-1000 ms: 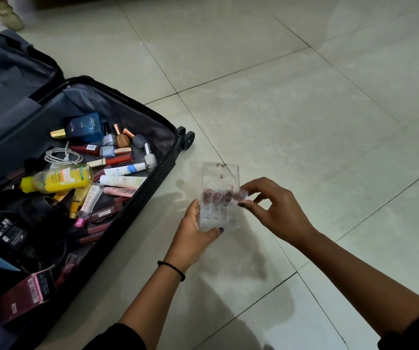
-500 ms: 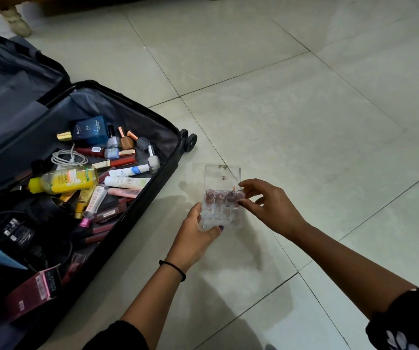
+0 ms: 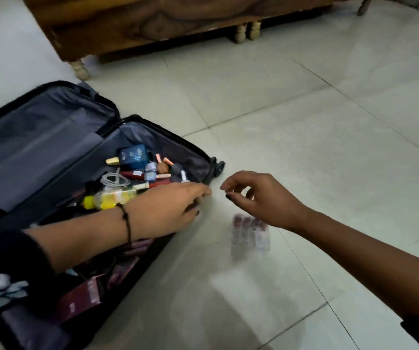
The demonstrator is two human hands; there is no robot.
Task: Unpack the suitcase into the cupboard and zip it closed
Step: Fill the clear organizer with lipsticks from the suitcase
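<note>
The left hand (image 3: 168, 210) stretches flat and empty over the suitcase (image 3: 39, 137) rim. Beside the suitcase, the right hand (image 3: 261, 198) hangs loosely curled, empty. The blue box (image 3: 132, 155) inside bears unreadable print.

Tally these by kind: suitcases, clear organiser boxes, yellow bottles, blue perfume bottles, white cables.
Suitcase: 1
Clear organiser box: 1
Yellow bottle: 1
Blue perfume bottle: 1
White cable: 1
Total: 5

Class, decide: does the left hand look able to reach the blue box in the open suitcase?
Probably yes: the left hand hovers over the suitcase, and the blue box lies uncovered on top nearby.
</note>
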